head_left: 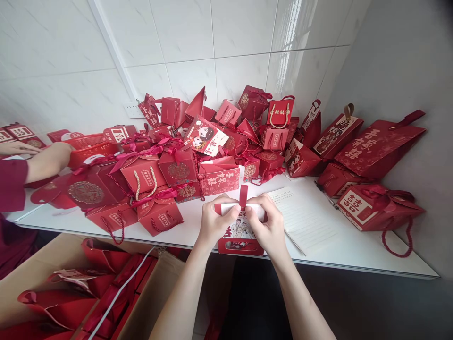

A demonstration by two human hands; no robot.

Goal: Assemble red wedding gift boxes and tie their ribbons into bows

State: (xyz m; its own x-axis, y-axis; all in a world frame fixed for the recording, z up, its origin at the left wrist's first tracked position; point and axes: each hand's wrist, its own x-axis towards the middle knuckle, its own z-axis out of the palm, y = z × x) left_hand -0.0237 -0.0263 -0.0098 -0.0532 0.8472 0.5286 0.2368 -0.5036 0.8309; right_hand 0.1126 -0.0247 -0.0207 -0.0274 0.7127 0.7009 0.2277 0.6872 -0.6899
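Note:
At the table's front edge, a red gift box (pixel 240 244) with a white printed panel of cartoon figures stands between my two hands. A short red ribbon loop (pixel 244 194) sticks up from its top. My left hand (pixel 220 219) grips the box's upper left side, thumb pressed near the ribbon. On the other side, my right hand (pixel 265 218) holds the upper right part, its thumb also close to the ribbon's base. The fingers behind the box are partly hidden. Just behind lies a red box with gold lettering (pixel 221 182).
Red gift boxes (pixel 179 167) are heaped along the wall, more stand at the right (pixel 378 146). A notebook (pixel 304 222) and pen (pixel 295 242) lie right of my hands. A cardboard carton (pixel 170 278) of red boxes sits below left. Another person's arm (pixel 47 165) reaches in beside a red basket (pixel 92 148).

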